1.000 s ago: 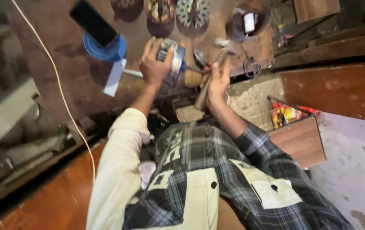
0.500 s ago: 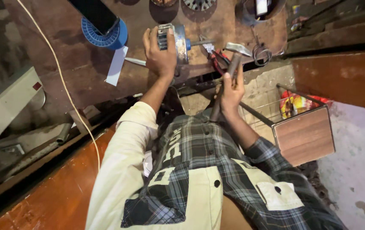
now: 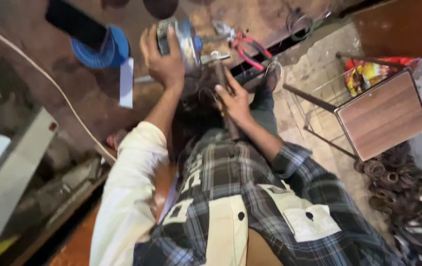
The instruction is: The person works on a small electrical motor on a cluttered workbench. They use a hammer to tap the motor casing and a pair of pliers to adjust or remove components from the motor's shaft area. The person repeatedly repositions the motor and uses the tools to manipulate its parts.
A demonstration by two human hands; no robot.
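My left hand (image 3: 163, 60) grips a round metal motor body (image 3: 181, 42) with a blue-grey casing, held on the brown workbench (image 3: 87, 93). My right hand (image 3: 234, 98) is closed around the wooden handle of a hammer (image 3: 219, 66), whose metal head rests against the motor's shaft end. Red-handled pliers (image 3: 250, 51) lie just right of the hammer head. My plaid shirt with cream sleeves fills the lower frame.
A blue spool (image 3: 103, 49) with a dark flat object on it sits at the left of the bench, with a white paper slip (image 3: 126, 83) below it. A white cable (image 3: 48, 79) crosses the bench. A small wooden stool (image 3: 381, 114) stands right, near rusty rings (image 3: 398, 182).
The view has shifted, and the bench now sits higher in frame. My right hand has brought the hammer from beside the motor up against its shaft end. My left hand has kept its hold on the motor.
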